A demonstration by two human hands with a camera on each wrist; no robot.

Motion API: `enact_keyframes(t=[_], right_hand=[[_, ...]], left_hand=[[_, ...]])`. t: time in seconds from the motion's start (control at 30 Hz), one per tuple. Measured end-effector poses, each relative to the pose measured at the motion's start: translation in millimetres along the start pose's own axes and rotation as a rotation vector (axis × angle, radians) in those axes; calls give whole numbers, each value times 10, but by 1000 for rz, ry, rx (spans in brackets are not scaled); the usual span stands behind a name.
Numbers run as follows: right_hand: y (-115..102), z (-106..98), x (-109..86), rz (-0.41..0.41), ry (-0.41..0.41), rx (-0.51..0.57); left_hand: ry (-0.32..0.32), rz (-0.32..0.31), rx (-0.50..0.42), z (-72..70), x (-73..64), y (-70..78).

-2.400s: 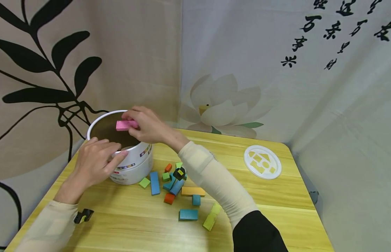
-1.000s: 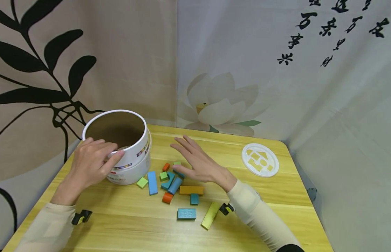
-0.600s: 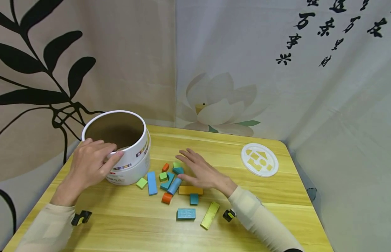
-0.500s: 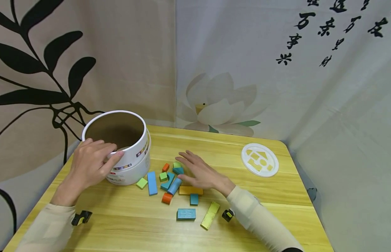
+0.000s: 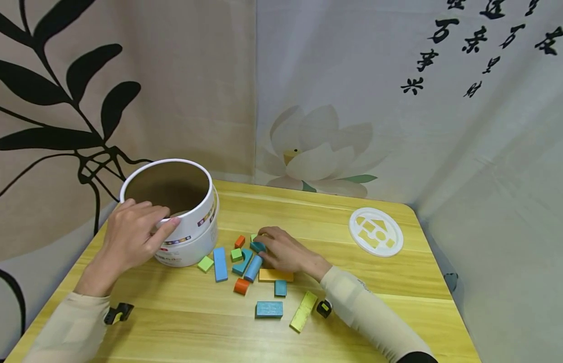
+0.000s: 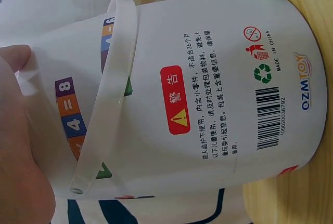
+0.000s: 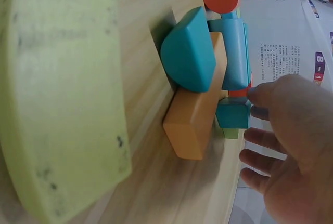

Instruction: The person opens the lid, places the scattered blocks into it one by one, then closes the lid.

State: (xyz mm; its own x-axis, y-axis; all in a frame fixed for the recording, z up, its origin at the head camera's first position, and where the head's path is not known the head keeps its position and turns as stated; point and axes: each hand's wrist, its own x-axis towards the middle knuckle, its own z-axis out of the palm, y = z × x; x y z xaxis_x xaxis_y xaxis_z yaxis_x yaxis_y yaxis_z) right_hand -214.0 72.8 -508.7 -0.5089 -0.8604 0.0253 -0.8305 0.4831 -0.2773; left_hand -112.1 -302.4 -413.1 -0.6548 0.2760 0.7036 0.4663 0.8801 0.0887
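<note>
My left hand (image 5: pixel 131 237) grips the near rim of a white bucket (image 5: pixel 190 242), thumb outside and fingers over the edge. The left wrist view shows the bucket's printed wall (image 6: pixel 218 94) and its white handle (image 6: pixel 112 99). My right hand (image 5: pixel 286 252) is low over a group of wooden blocks, fingers slightly bent, beside a small teal block (image 5: pixel 257 246). In the right wrist view, the thumb and index fingertips of that hand (image 7: pixel 296 141) are at the edge of the teal block (image 7: pixel 233 114); no firm grip shows. The bucket's bottom is hidden.
Around the right hand lie a blue cylinder (image 5: pixel 252 268), an orange bar (image 5: pixel 276 275), a red block (image 5: pixel 241 287), a flat blue block (image 5: pixel 220 264) and green cubes. Nearer are a blue block (image 5: pixel 269 309) and yellow-green blocks (image 5: pixel 303 311). A white cut-out lid (image 5: pixel 376 232) lies far right.
Earlier my right hand held a pink block over the bucket. It came back empty with fingers spread, then lowered to the teal block. My left hand has stayed on the rim.
</note>
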Motion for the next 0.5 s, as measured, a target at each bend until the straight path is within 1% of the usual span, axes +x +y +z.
enact_keyframes(t=[0.1,0.33,0.5], right_hand=[[9,3,7,-1,5,4],[28,6,20,-32,25,1],[26,-6,19,-16,17,31]], left_hand=[[-4,0,2,1,1,2],[6,7,0,9,-2,-1],[6,5,1,11,-2,-4]])
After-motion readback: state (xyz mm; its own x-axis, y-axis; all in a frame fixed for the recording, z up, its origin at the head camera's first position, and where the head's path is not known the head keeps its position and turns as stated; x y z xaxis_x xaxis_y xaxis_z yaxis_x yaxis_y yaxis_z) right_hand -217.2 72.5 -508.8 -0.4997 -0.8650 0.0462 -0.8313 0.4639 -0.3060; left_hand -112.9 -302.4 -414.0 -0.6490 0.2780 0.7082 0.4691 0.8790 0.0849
